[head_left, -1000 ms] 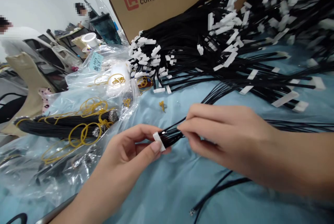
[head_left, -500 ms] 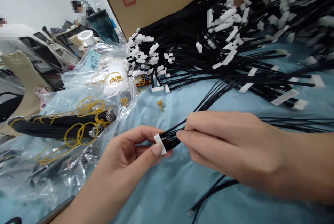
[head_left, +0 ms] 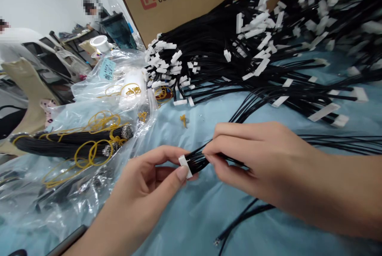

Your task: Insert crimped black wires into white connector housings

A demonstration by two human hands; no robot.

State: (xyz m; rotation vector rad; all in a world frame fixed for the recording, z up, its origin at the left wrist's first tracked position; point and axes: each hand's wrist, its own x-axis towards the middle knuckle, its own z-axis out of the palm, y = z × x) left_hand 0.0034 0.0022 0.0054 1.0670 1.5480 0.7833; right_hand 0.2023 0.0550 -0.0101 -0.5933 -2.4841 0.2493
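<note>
My left hand (head_left: 155,184) pinches a white connector housing (head_left: 185,166) between thumb and fingers, its long side tilted. Several thin black wires (head_left: 198,159) run out of the housing to the right. My right hand (head_left: 253,156) is closed at these wires just beside the housing, thumb and forefinger pressed together; whether it grips one wire or several I cannot make out. Beyond it the wires curve up to the back right (head_left: 247,104). Below my right hand lie loose black wires with bare metal terminals (head_left: 217,242) at their ends.
A large heap of black wire harnesses (head_left: 209,45) with white connectors lies at the back, before a cardboard box (head_left: 167,9). Tied black wire bundles (head_left: 68,144) rest on clear plastic bags (head_left: 89,192) at left. Blue sheeting (head_left: 179,224) covers the table. People sit in the background.
The connector and my left hand have shifted slightly right. The fingers of my right hand have moved a little on the wires, with the thumb now showing more.
</note>
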